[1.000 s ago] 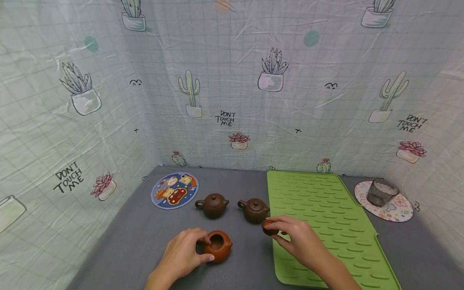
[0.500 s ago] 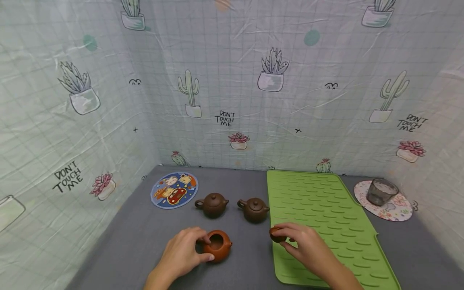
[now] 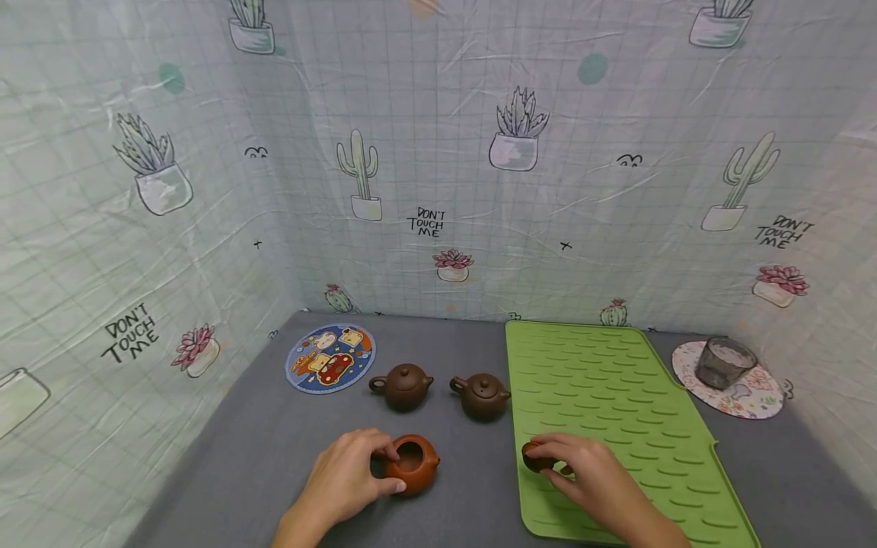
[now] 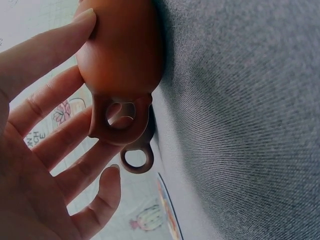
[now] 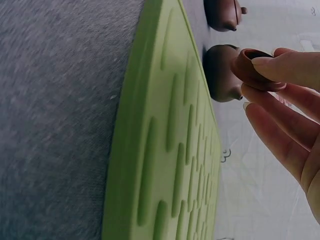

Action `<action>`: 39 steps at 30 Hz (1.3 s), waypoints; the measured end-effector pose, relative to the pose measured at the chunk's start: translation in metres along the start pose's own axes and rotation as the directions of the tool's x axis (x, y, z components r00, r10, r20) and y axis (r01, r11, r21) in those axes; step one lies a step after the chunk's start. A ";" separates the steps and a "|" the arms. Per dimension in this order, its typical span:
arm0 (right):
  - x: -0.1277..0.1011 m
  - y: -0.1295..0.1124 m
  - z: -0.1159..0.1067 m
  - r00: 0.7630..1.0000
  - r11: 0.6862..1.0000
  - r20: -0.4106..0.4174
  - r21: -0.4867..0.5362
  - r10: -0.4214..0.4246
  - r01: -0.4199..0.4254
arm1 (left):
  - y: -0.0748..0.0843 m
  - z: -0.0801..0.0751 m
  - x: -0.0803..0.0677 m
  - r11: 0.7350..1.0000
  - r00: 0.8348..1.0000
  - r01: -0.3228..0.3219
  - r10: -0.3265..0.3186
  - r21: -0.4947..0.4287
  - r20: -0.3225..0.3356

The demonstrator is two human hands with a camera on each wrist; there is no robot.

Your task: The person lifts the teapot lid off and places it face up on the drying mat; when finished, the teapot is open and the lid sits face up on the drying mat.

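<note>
Teapot lid (image 3: 537, 461): pinched in your right hand (image 3: 589, 470), just shifted farther over the green mat (image 3: 603, 388). Your left hand (image 3: 351, 473) hasn't moved, gripping the orange teapot (image 3: 423, 479). Gap's wider, so the pot looks left uncovered for now.
</note>
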State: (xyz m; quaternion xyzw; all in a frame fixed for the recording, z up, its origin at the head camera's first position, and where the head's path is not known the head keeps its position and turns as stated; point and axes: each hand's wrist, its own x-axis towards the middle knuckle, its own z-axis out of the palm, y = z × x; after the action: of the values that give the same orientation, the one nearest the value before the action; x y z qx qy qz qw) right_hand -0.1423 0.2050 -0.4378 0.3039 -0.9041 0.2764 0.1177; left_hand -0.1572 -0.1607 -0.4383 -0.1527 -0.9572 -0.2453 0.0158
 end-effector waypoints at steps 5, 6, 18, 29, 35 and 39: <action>-0.004 0.005 0.001 1.000 1.000 0.022 0.011 0.000 -0.001 | 0.000 0.000 0.000 1.000 1.000 0.004 -0.004 -0.002 -0.004; -0.005 0.006 0.002 1.000 1.000 0.019 0.009 -0.011 0.011 | 0.000 0.000 0.000 1.000 1.000 0.005 -0.005 -0.002 -0.003; -0.009 0.011 0.007 0.991 0.999 0.124 -0.023 0.045 -0.043 | 0.000 0.001 0.000 1.000 1.000 0.010 -0.010 -0.006 0.006; -0.010 0.015 0.010 0.975 0.989 0.192 0.079 0.111 -0.128 | 0.000 0.002 0.000 1.000 1.000 0.006 -0.006 -0.004 0.003; -0.009 0.017 0.010 0.958 0.974 0.229 0.103 0.174 -0.202 | 0.000 0.002 0.001 1.000 1.000 0.002 -0.002 0.002 -0.004; -0.009 0.020 0.009 0.946 0.963 0.252 0.119 0.206 -0.241 | 0.000 0.002 0.001 1.000 1.000 0.005 -0.005 0.005 -0.003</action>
State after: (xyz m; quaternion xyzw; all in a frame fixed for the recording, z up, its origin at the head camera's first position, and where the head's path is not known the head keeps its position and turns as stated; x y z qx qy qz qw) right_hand -0.1478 0.2174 -0.4573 0.2380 -0.9173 0.3158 -0.0462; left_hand -0.1587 -0.1598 -0.4398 -0.1498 -0.9582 -0.2433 0.0168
